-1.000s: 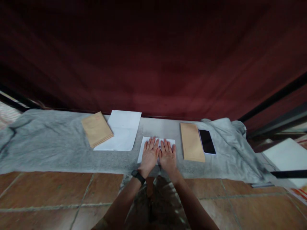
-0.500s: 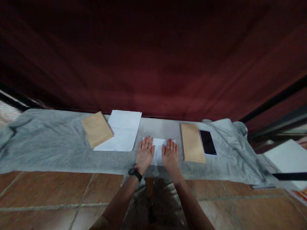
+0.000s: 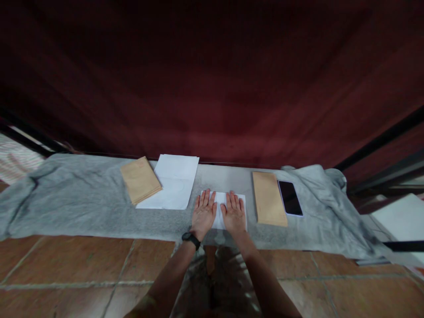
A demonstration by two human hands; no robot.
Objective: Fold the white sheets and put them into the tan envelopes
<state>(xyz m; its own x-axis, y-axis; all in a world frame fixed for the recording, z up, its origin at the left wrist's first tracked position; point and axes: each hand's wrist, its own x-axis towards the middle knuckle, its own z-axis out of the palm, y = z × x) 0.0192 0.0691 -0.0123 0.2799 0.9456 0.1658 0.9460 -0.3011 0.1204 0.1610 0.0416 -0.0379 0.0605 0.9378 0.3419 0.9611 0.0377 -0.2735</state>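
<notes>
"What's new, then?"
"We see the left hand [image 3: 203,215] and right hand [image 3: 234,216] closer together than half a second ago, thumbs now just apart!"
"And our grip?"
"Wide open, both of them: palms down, fingers stretched, clasping nothing, flat on the small paper [image 3: 218,219]."
"Where's that lying?"
"On our grey cloth [image 3: 82,201], between the white sheets [image 3: 179,176] and the phone [image 3: 290,198]."

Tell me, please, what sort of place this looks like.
Possibly a makeshift indoor workspace, perhaps at home: terracotta floor tiles, a dark red curtain and a grey cloth spread beneath white paper.
</notes>
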